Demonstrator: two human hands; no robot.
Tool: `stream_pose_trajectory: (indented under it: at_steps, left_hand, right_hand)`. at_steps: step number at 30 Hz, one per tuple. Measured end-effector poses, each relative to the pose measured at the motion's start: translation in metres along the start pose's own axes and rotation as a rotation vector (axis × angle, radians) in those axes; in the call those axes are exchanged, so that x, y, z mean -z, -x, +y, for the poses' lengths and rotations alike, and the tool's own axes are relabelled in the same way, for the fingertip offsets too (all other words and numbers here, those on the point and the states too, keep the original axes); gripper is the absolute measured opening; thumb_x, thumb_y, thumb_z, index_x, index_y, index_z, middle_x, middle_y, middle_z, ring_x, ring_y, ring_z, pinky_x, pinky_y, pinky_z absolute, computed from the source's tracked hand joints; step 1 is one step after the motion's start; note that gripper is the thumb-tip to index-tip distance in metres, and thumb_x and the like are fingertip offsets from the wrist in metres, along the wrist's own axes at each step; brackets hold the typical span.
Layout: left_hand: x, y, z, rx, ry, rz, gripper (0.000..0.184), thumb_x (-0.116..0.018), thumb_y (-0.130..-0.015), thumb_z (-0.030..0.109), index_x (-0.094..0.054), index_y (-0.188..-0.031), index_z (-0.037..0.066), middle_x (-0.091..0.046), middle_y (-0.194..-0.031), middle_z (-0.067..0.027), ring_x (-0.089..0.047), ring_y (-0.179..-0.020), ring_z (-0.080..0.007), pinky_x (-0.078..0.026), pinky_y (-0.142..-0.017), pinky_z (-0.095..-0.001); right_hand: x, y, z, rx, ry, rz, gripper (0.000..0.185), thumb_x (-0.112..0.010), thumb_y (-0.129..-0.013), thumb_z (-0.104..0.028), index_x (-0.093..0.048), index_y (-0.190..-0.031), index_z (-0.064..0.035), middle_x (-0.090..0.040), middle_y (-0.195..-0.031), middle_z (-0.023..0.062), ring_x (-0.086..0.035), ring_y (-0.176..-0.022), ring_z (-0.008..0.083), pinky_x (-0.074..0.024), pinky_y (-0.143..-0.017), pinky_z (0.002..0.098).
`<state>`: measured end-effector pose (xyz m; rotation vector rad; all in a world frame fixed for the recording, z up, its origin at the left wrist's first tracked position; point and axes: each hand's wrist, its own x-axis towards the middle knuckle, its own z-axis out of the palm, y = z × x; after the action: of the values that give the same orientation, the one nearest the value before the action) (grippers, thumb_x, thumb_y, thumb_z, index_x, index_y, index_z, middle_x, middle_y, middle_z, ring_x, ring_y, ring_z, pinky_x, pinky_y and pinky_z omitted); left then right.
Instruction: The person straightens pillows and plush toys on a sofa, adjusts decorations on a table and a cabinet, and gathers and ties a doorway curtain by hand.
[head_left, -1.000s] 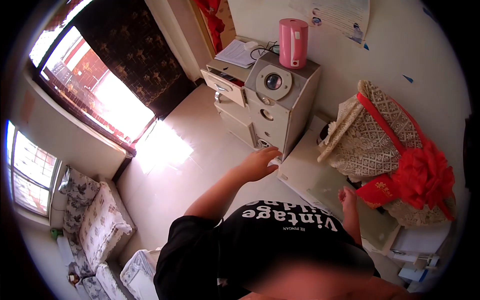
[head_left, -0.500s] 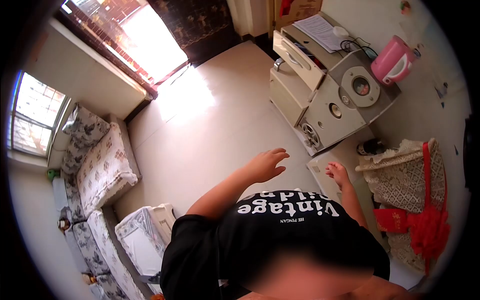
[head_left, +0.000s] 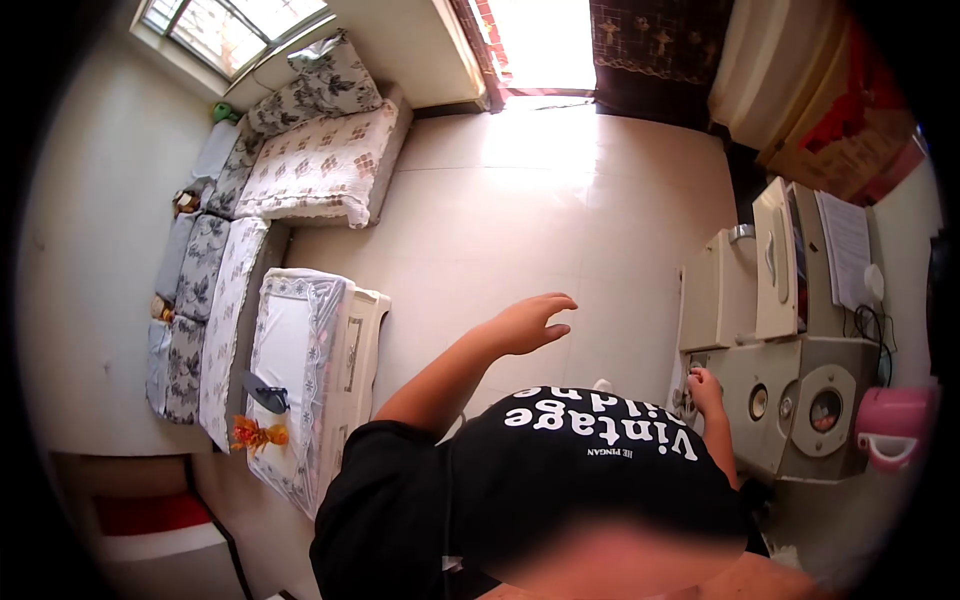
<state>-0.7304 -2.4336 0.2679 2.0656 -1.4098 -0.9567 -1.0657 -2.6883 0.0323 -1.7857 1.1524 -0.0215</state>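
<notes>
My left hand point(head_left: 530, 324) is held out over the tiled floor, palm down. Its fingers stretch to the right with the thumb apart, and nothing is in it. My right hand point(head_left: 704, 387) is raised at my right side, fingers loosely bent and apart, holding nothing that I can see. In the view it overlaps the lower end of a grey speaker point(head_left: 768, 405); whether it touches cannot be made out. Between the hands is the front of my black T-shirt point(head_left: 590, 480) with white lettering.
A low table point(head_left: 310, 400) under a clear cover stands at left, bearing an orange ornament point(head_left: 260, 433). Behind it runs an L-shaped sofa point(head_left: 320, 165). At right are a cream cabinet point(head_left: 710, 290) with an open drawer point(head_left: 775, 260), papers point(head_left: 847, 245) and a pink kettle point(head_left: 893, 425).
My view has turned left, so the doorway, sofa and cabinet sit further right. The low table shows more fully. My left hand keeps its stretched pose; the right is raised beside me.
</notes>
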Motion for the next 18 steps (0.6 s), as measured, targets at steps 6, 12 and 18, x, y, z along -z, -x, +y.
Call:
stream_pose_trajectory:
  at_steps: [6, 12, 18]
  left_hand:
    - [0.026, 0.024, -0.016, 0.22, 0.282, 0.223, 0.034, -0.051, -0.083, 0.015, -0.047, -0.115, 0.005, -0.05, -0.115, -0.009, -0.049, -0.105, -0.0199, -0.037, -0.091, -0.0335]
    - [0.051, 0.039, -0.045, 0.289, 0.475, 0.279, 0.036, -0.052, -0.083, 0.016, -0.045, -0.117, 0.005, -0.05, -0.113, -0.0118, -0.048, -0.106, -0.0202, -0.037, -0.091, -0.0322]
    - [0.105, 0.028, -0.107, 0.264, 0.581, 0.323, 0.037, -0.05, -0.084, 0.016, -0.044, -0.118, 0.006, -0.051, -0.111, -0.0143, -0.048, -0.106, -0.0216, -0.038, -0.089, -0.0317]
  right_hand:
    - [0.001, -0.095, -0.073, 0.253, 0.199, -0.081, 0.034, -0.053, -0.076, -0.016, -0.054, -0.103, 0.0033, -0.06, -0.08, 0.0089, -0.056, -0.069, 0.0135, -0.0453, -0.063, 0.0264]
    - [-0.05, -0.154, -0.14, 0.301, 0.16, -0.34, 0.035, -0.053, -0.076, -0.016, -0.053, -0.104, 0.0046, -0.06, -0.081, 0.0086, -0.056, -0.068, 0.0136, -0.045, -0.064, 0.0254]
    - [-0.113, -0.213, -0.225, 0.294, 0.254, -0.433, 0.034, -0.055, -0.076, -0.018, -0.055, -0.103, 0.0023, -0.061, -0.09, 0.0157, -0.059, -0.082, 0.0222, -0.0455, -0.072, 0.0299]
